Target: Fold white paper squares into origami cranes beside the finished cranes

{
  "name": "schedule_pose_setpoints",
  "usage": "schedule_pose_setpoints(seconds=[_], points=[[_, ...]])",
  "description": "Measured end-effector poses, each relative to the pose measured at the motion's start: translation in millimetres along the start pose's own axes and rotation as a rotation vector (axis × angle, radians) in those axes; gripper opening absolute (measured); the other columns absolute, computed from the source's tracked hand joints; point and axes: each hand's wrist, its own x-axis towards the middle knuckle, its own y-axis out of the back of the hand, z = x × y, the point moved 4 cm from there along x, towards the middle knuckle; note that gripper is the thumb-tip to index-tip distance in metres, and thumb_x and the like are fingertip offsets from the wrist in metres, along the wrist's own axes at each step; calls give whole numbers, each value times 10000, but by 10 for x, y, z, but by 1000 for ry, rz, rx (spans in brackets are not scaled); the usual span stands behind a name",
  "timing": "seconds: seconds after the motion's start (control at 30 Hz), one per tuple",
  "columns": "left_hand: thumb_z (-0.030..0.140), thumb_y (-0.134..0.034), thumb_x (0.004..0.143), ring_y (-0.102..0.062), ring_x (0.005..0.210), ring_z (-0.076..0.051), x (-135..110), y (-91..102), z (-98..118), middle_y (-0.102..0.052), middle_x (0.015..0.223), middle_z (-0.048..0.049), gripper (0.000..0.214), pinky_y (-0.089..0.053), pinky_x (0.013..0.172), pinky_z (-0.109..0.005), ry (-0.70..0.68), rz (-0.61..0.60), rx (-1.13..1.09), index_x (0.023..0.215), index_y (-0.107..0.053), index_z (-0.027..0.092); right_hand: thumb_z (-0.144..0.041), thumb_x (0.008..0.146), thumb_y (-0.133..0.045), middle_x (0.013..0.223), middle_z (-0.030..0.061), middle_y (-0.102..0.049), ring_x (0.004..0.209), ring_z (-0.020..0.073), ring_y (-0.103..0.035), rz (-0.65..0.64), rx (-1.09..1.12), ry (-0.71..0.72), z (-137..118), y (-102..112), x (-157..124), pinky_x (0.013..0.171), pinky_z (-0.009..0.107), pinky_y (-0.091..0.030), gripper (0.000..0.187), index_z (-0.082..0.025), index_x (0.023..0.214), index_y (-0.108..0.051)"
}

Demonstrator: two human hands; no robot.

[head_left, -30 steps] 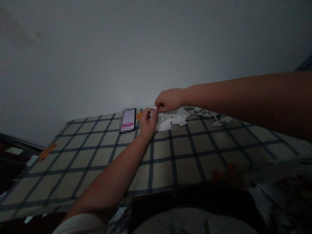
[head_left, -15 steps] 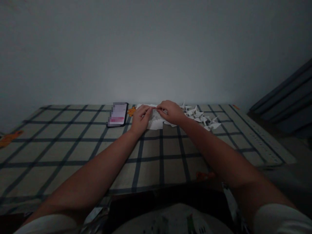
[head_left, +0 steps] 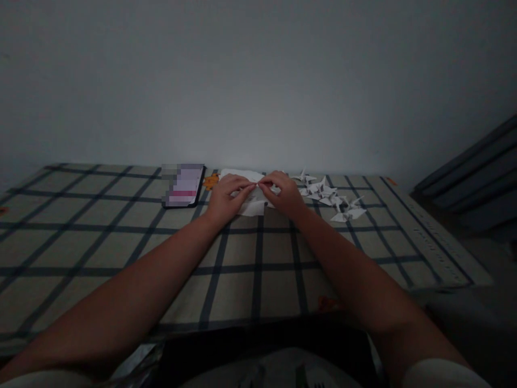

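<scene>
My left hand (head_left: 228,195) and my right hand (head_left: 284,193) meet fingertip to fingertip over white paper sheets (head_left: 253,208) near the wall. Between the pinched thumbs and forefingers is a small piece of white paper (head_left: 257,185), mostly covered by the fingers. Its folded shape is too small to make out. Just right of my right hand lie several folded white paper cranes (head_left: 322,187), grouped loosely on the checked cloth.
A phone (head_left: 183,186) with a lit screen lies left of my hands. The checked tablecloth (head_left: 238,248) covers the table, which meets a plain wall (head_left: 250,81). Grey folded fabric (head_left: 476,178) hangs at the right.
My view has shifted slightly, so the phone appears farther left. Both hands stay together over the sheets, the fingertips now closer around the small piece of paper.
</scene>
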Motion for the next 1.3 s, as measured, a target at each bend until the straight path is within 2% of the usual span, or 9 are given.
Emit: schedule_pose_setpoints(seconds=[0.13,0.37,0.53,0.63,0.73,0.83,1.07,1.3], points=[[308,-702,855,-680,765,-181,-9,0,52,-762,823,-33,93,-519,739,-347,-17,-6,-8,843,-763,239,-297,928,-535,862,63,-683,849,185,-591,-25,15,47,-23,13,-5,834,339,-438,166,-193,878,-656],[327,-712,855,-678,764,-172,-11,5,48,-765,839,-27,96,-517,755,-341,-22,19,2,861,-774,254,-346,948,-526,910,60,-694,903,190,-599,-40,11,78,20,1,-35,893,358,-435,186,-216,897,-649],[325,-733,840,-647,682,-147,-18,-1,58,-760,810,-26,105,-507,709,-313,-51,31,23,865,-766,228,-297,952,-523,894,64,-694,893,182,-604,-14,13,121,-40,20,-24,885,342,-435,164,-202,873,-632],[291,-711,859,-650,707,-144,-22,6,110,-758,808,-28,91,-499,727,-305,-72,18,48,837,-746,210,-286,940,-535,852,52,-687,853,178,-598,-6,3,159,-60,11,-11,849,340,-431,150,-199,852,-620],[285,-684,878,-654,758,-152,-16,48,151,-746,823,-36,109,-491,738,-300,-36,50,68,819,-717,199,-239,907,-557,804,34,-668,807,169,-583,47,21,198,-38,24,-6,809,330,-422,106,-195,822,-604],[301,-673,884,-641,755,-152,-2,124,147,-728,822,-34,122,-479,698,-289,4,149,80,821,-695,199,-201,887,-568,797,30,-656,796,164,-575,82,48,192,17,70,-3,796,324,-419,77,-193,815,-593],[343,-628,915,-619,794,-153,6,243,-13,-684,836,-14,163,-460,735,-297,52,333,82,826,-657,209,-171,855,-566,828,43,-643,836,178,-566,154,-15,223,132,212,11,827,356,-420,65,-201,797,-566],[380,-545,961,-602,779,-152,-19,236,-106,-655,787,-4,256,-448,745,-297,170,300,38,809,-660,209,-178,833,-558,821,45,-633,828,180,-558,145,-1,161,195,210,7,777,345,-438,55,-207,787,-561]])
